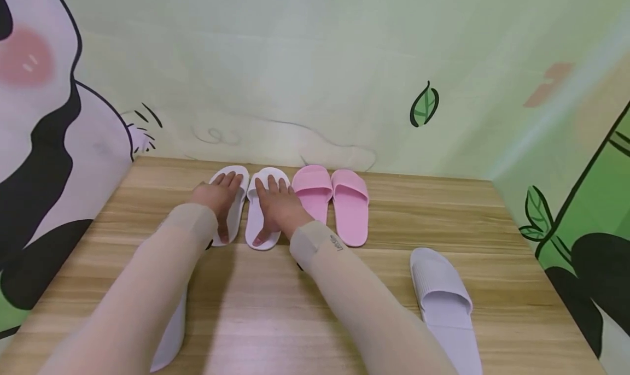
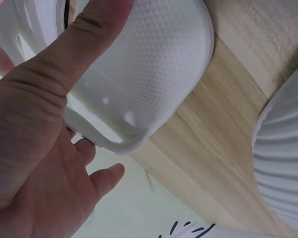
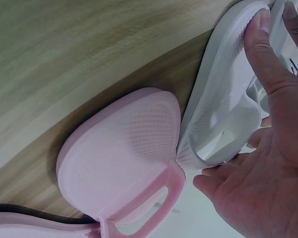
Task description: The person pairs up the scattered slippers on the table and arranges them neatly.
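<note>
Two white slippers stand side by side near the back wall, toes toward it. My left hand (image 1: 216, 197) lies over the left white slipper (image 1: 239, 214), its fingers stretched along the strap and its thumb toward the heel. Fingers spread, my right hand (image 1: 279, 206) rests on the right white slipper (image 1: 253, 216); the right wrist view shows its thumb on the footbed (image 3: 223, 94). Close to the right hand is a pair of pink slippers, the left one (image 1: 312, 179) partly covered by that wrist and the right one (image 1: 350, 219) in full view.
A pale ribbed slipper (image 1: 443, 298) lies apart at the front right. Another pale slipper (image 1: 172, 337) is partly hidden under the left forearm. The wooden-patterned surface (image 1: 423, 216) meets a green cartoon-printed backdrop (image 1: 295, 80) behind and at the sides.
</note>
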A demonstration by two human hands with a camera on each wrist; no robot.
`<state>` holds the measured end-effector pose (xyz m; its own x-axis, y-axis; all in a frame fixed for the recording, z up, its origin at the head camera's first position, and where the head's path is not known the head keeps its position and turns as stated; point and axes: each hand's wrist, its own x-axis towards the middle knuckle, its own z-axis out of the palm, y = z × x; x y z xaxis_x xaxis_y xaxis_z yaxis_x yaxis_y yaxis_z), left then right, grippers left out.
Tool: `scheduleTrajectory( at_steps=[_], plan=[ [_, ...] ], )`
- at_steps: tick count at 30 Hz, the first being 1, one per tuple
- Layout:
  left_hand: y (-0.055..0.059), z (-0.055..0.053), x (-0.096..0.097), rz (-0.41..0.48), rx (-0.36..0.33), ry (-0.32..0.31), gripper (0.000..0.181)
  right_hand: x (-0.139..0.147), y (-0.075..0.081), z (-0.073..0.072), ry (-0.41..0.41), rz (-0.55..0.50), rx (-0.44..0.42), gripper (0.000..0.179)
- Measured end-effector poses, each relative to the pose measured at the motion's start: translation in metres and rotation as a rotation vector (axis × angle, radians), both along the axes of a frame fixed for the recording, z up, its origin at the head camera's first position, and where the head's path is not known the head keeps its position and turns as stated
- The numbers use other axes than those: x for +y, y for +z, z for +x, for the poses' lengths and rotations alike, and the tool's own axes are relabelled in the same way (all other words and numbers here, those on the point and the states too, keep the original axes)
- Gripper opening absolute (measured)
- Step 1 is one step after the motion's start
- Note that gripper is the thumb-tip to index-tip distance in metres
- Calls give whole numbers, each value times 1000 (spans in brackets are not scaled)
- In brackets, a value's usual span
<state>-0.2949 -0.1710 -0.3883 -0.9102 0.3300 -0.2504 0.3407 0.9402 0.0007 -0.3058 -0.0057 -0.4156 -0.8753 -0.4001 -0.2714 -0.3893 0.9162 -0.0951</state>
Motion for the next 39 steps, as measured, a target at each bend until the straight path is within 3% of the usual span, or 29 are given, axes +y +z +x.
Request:
scheduleTrajectory(
  at_steps=[7,16,24,30,39],
  plan=[
    [2,-4,2,6,21,-9,142,0,0,-4,-3,24,12,144],
    [-4,-1,-10,16,21,8,144,-10,-2,-2,25,32,30,143],
    [-5,-7,-3,16,41,7,145,-1,-2,-6,-1,35,28,142],
    [-2,0,-2,22,49,37,144,-3,-3,-7,6,37,28,145],
    [-6,-2,-3,7,101,25,145,-8,-9,-14,24,174,126,151]
  ],
)
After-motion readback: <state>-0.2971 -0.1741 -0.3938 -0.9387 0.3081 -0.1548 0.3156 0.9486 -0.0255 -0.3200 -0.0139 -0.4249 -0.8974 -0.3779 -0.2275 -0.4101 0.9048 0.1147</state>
